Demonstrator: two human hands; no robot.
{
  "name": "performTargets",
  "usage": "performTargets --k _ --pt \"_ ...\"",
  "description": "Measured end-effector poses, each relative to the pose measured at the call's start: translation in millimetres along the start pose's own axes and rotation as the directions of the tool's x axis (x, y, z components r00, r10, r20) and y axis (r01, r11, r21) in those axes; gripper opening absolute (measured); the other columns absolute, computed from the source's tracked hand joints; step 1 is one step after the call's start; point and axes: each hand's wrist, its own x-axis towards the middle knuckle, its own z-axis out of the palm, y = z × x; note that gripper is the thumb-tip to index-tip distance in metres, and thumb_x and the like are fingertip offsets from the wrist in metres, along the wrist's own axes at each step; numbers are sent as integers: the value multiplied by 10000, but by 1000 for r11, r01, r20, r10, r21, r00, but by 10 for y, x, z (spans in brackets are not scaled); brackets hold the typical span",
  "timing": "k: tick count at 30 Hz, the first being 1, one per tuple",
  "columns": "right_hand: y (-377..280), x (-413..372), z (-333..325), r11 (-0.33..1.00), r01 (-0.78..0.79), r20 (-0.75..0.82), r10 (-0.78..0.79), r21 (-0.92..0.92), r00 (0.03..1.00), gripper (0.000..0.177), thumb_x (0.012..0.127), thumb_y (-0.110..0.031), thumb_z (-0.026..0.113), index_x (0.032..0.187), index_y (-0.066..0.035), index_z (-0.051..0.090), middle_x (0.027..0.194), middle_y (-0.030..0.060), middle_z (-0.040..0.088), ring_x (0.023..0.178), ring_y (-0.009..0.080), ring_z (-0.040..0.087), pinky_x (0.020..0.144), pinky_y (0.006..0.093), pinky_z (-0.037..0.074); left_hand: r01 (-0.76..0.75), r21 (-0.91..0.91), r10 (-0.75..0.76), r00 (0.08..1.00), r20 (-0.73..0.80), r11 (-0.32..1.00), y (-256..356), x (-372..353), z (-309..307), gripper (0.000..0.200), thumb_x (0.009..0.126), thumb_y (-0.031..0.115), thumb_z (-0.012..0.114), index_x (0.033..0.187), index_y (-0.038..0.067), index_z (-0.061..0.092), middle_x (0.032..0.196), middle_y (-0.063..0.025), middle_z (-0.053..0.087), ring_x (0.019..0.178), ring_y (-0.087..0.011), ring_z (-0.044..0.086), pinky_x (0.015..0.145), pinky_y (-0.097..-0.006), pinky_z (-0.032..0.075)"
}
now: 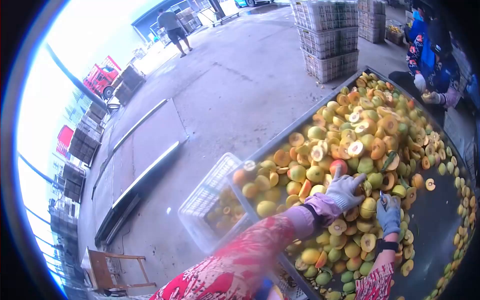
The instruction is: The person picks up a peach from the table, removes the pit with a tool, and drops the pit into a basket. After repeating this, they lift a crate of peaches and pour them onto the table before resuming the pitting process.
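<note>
A large heap of yellow, green and reddish peach-like fruit [356,148], many cut in half with the stones showing, lies on a dark metal table [425,220]. My left hand [345,193], in a grey glove, reaches over the heap with its fingers spread. Its index finger is right at a red-blushed fruit [338,167]. Close by on the right, my gloved right hand [389,216] is closed around a small metal-tipped tool [382,196], mostly hidden by the fingers. A whole yellow-green fruit [368,206] sits between the two hands.
A white plastic crate [197,210] with fruit in it stands against the table's left edge. Stacked crates [330,42] rise beyond the far end. A co-worker [432,65] with gloved hands sits at the far right. A wooden chair [112,270] is at lower left.
</note>
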Motion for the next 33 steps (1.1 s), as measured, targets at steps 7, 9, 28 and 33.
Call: performTargets --k 7,9,28,33 --pt "-564 -1259 459 786 213 -51 -296 -581 954 352 746 -203 638 1086 -115 625 1164 104 576 1270 343 389 1051 503 283 -468 223 489 871 -44 855 -352 -869 163 312 787 217 594 1090 157 550 1006 -62 589 1005 -254 548 1052 -446 288" --pt "-317 -1427 812 759 219 -131 -372 -614 919 389 777 -217 613 1158 -139 614 1201 57 575 1313 320 347 1064 513 258 -383 228 393 919 0 895 -383 -1031 291 439 814 321 577 1209 139 519 1059 -103 555 1081 -275 533 1057 -473 301" --pt "-1337 -3864 1303 727 75 -482 370 683 794 285 927 -75 520 1208 -27 526 928 56 634 758 77 595 618 201 470 -360 159 354 933 67 919 -100 -1895 276 687 694 363 742 1301 171 485 1178 -140 574 1079 -314 565 899 -407 460" --pt "-1442 -4410 1382 465 -30 -253 533 885 807 350 948 -208 522 1271 -75 498 992 69 625 799 82 590 572 190 454 -450 -252 477 877 54 857 32 -2695 161 735 634 212 813 1292 126 497 1130 -145 587 1054 -286 580 917 -361 465"
